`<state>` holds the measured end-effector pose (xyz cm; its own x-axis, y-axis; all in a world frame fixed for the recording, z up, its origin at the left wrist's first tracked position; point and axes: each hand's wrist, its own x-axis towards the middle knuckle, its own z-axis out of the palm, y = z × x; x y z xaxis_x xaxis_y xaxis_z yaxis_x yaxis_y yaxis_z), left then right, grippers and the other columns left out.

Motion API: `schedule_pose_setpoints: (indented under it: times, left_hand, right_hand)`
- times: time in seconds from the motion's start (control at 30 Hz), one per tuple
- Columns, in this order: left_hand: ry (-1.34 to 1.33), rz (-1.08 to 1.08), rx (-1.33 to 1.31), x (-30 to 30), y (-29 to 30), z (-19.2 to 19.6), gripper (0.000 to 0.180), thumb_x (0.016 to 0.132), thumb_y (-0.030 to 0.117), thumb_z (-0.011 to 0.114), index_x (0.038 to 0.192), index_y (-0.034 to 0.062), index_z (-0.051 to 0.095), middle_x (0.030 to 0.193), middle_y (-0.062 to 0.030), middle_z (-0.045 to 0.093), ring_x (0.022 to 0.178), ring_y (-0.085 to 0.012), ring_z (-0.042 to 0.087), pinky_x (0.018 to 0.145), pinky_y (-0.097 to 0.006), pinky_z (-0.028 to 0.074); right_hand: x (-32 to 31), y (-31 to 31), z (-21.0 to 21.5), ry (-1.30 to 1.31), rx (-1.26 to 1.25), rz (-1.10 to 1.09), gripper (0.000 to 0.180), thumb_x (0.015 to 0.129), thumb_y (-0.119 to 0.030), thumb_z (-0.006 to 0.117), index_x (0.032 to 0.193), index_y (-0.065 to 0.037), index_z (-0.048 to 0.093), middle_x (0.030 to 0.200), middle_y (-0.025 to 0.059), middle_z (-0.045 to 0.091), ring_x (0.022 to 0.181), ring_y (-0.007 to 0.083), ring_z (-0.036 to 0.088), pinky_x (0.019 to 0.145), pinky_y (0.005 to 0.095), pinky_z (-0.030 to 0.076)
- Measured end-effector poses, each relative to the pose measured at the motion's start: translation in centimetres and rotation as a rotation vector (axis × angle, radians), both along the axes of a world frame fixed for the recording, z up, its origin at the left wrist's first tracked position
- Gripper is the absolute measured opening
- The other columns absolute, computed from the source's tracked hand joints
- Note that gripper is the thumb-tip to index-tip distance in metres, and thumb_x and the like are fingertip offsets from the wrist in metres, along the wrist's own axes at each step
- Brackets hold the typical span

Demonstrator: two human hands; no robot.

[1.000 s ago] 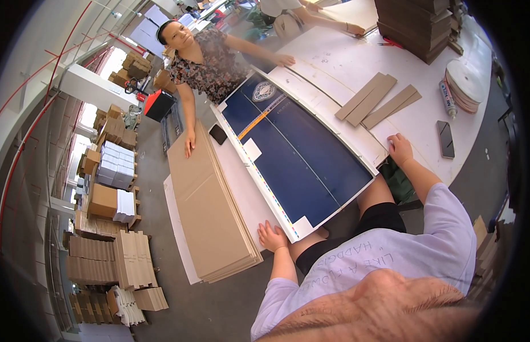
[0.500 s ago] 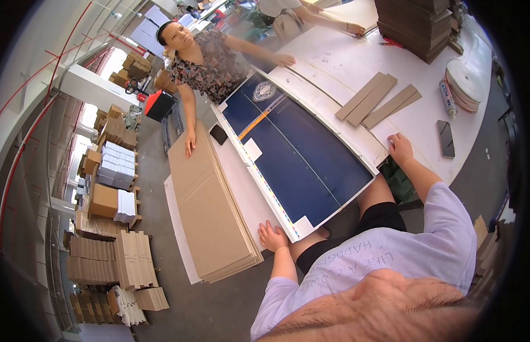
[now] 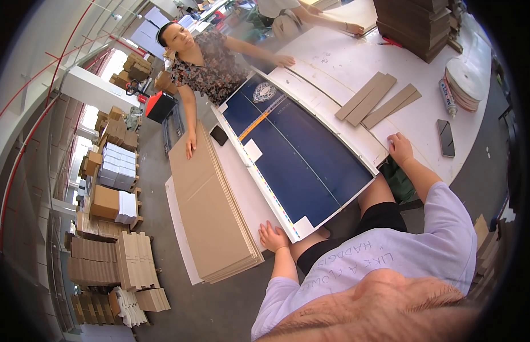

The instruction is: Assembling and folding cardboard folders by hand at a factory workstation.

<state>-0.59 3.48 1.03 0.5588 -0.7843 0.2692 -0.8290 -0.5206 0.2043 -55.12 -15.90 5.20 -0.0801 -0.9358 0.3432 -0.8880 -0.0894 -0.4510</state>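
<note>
A large dark blue printed sheet [image 3: 299, 165] with white borders lies in front of me, an orange ruler [image 3: 254, 125] across its far part. My left hand [image 3: 273, 237] rests with fingers apart on the table edge, between the sheet's near left corner and the stack of brown boards [image 3: 213, 205]. On the other side, my right hand [image 3: 400, 149] lies on the white table [image 3: 327, 62], beyond the sheet's right edge, its fingers loosely stretched and holding nothing. Closest to it are brown cardboard strips [image 3: 367, 98].
Across the table a co-worker [image 3: 210, 62] has one hand on the boards and one on the tabletop. A black phone [image 3: 218, 134] lies by the boards; another phone [image 3: 445, 138], a tube [image 3: 448, 98] and white tape rolls [image 3: 463, 82] sit right. Brown boards [image 3: 413, 28] are piled behind.
</note>
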Motion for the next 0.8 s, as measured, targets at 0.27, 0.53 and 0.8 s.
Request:
schedule_pose_setpoints:
  times: [0.27, 0.53, 0.8]
  left_hand:
    - [-0.003, 0.002, -0.005, -0.19, 0.02, 0.12, 0.049, 0.086, 0.031, 0.052, 0.133, 0.0188, 0.055, 0.145, -0.0120, 0.044, 0.135, -0.0329, 0.037, 0.109, -0.047, 0.027]
    - [0.001, 0.007, -0.009, -0.48, -0.04, 0.46, 0.048, 0.085, 0.030, 0.052, 0.132, 0.0190, 0.056, 0.146, -0.0110, 0.044, 0.135, -0.0321, 0.037, 0.109, -0.046, 0.027]
    - [-0.003, 0.000, -0.014, -0.28, 0.02, 0.27, 0.048, 0.085, 0.030, 0.052, 0.132, 0.0183, 0.056, 0.145, -0.0118, 0.044, 0.135, -0.0324, 0.037, 0.109, -0.047, 0.027]
  right_hand:
    - [-0.02, 0.00, 0.04, -0.006, -0.008, -0.003, 0.020, 0.076, -0.010, 0.058, 0.095, -0.010, 0.063, 0.093, 0.0129, 0.059, 0.088, 0.0345, 0.058, 0.078, 0.0446, 0.048]
    - [0.10, 0.06, 0.38, -0.018, 0.008, -0.008, 0.020, 0.076, -0.010, 0.057, 0.095, -0.008, 0.063, 0.092, 0.0134, 0.059, 0.088, 0.0349, 0.058, 0.079, 0.0449, 0.048]
    - [0.05, -0.01, 0.24, -0.009, 0.009, 0.000, 0.021, 0.076, -0.010, 0.057, 0.096, -0.009, 0.063, 0.093, 0.0134, 0.059, 0.089, 0.0347, 0.058, 0.079, 0.0447, 0.048]
